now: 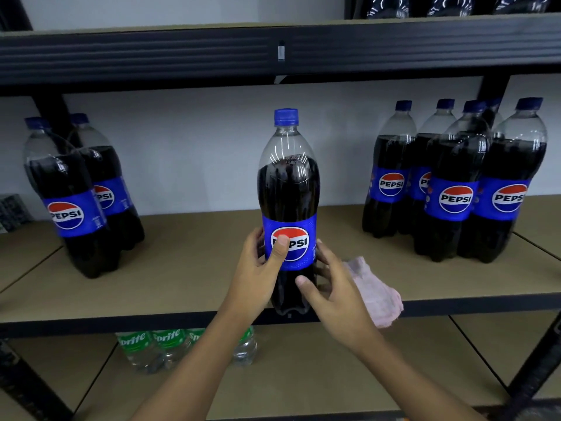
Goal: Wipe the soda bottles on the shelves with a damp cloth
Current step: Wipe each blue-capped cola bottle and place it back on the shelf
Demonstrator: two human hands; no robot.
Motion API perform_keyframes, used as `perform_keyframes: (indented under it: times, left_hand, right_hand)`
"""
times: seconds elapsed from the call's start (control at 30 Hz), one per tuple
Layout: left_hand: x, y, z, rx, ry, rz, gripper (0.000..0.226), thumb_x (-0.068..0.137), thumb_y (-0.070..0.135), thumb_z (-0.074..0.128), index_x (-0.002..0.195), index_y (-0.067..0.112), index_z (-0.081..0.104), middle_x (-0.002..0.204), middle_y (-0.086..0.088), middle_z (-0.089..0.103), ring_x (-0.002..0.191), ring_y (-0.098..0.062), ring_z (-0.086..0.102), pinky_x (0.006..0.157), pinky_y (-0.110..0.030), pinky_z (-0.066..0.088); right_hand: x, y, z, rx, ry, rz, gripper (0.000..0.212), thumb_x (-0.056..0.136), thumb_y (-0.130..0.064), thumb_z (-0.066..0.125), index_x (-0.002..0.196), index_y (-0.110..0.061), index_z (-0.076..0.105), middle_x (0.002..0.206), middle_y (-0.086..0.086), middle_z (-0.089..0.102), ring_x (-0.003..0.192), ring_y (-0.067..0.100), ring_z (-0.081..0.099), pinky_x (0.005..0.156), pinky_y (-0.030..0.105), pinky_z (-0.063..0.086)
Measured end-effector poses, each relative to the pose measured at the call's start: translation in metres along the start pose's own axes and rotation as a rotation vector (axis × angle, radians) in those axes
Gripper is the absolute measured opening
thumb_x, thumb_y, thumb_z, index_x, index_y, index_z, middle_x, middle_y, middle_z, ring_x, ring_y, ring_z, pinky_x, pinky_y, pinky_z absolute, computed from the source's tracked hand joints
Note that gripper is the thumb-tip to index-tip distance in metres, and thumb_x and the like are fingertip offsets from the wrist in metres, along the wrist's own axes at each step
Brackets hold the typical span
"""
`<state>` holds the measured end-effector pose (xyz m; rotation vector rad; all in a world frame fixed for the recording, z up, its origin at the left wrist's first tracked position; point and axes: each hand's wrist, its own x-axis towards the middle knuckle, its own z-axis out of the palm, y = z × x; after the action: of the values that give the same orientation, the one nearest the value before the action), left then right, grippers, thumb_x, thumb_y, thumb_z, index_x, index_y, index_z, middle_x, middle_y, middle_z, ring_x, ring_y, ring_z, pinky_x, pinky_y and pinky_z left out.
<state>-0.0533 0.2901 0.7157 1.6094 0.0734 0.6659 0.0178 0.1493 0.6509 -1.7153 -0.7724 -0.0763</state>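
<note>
1. Spanning the view, the shelf (182,284) carries a left pair (69,202) of Pepsis at 9 o'clock and a right cluster (455,189) at 3 o'clock, both well apart from the centre.
2. Between them, at the shelf's front edge, one bottle (288,189) is upright: long axis vertical, cap pointing to 12 o'clock, label facing the person.
3. From 7 o'clock the left hand (261,268) grasps its label, thumb across the logo.
4. From 5 o'clock the right hand (334,293) cups the lower body, thumb in front; whether it grips or only touches, I cannot tell.
5. Crumpled at 4 o'clock of the bottle, the cloth (376,293) lies just beside the right hand, the nearer one, so that hand likely takes it.
</note>
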Motion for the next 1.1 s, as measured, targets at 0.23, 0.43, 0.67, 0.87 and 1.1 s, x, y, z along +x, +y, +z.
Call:
perform_keyframes:
  times: [0.23, 0.43, 0.67, 0.87, 1.1]
  left_hand:
    - [-0.024, -0.046, -0.034, 0.172, -0.039, -0.062, 0.074, 0.082, 0.034, 0.08, 0.147, 0.035, 0.047, 0.134, 0.023, 0.064, 0.127, 0.003, 0.059, 0.102, -0.024, 0.053]
    - [0.003, -0.056, -0.032, 0.228, -0.052, -0.02, 0.072, 0.087, 0.034, 0.076, 0.151, 0.038, 0.043, 0.135, 0.023, 0.064, 0.128, 0.005, 0.057, 0.101, -0.015, 0.048]
    - [0.06, -0.072, -0.006, 0.25, -0.105, -0.017, 0.062, 0.097, 0.017, 0.071, 0.147, 0.038, 0.041, 0.137, 0.02, 0.058, 0.124, 0.009, 0.057, 0.101, -0.011, 0.047]
    - [0.095, -0.085, 0.046, 0.216, -0.174, 0.006, 0.059, 0.099, 0.011, 0.067, 0.147, 0.033, 0.04, 0.133, 0.02, 0.057, 0.116, 0.017, 0.056, 0.094, -0.004, 0.045]
    - [0.109, -0.101, 0.115, 0.194, -0.25, -0.006, 0.063, 0.098, 0.016, 0.069, 0.154, 0.024, 0.04, 0.136, 0.016, 0.057, 0.127, 0.001, 0.055, 0.107, -0.019, 0.046]
  right_hand:
    - [0.008, 0.001, 0.0, 0.057, 0.005, -0.049, 0.063, 0.095, -0.05, 0.067, 0.149, -0.053, 0.035, 0.144, -0.017, 0.058, 0.137, 0.007, 0.052, 0.11, 0.047, 0.047]
    - [0.03, 0.011, 0.003, 0.054, 0.006, -0.011, 0.066, 0.097, -0.03, 0.07, 0.154, -0.036, 0.037, 0.147, -0.012, 0.055, 0.135, 0.003, 0.052, 0.109, 0.037, 0.05]
    - [0.078, 0.033, -0.008, 0.047, 0.079, 0.05, 0.062, 0.097, -0.025, 0.069, 0.147, -0.047, 0.038, 0.144, -0.015, 0.055, 0.133, 0.005, 0.053, 0.112, 0.039, 0.047]
    - [0.098, 0.051, -0.045, 0.062, 0.122, 0.118, 0.063, 0.099, -0.015, 0.066, 0.148, -0.045, 0.04, 0.141, -0.019, 0.056, 0.132, 0.002, 0.053, 0.114, 0.035, 0.045]
    - [0.09, 0.075, -0.102, 0.055, 0.234, 0.194, 0.062, 0.097, -0.033, 0.066, 0.151, -0.044, 0.039, 0.149, -0.006, 0.052, 0.135, 0.008, 0.051, 0.115, 0.044, 0.044]
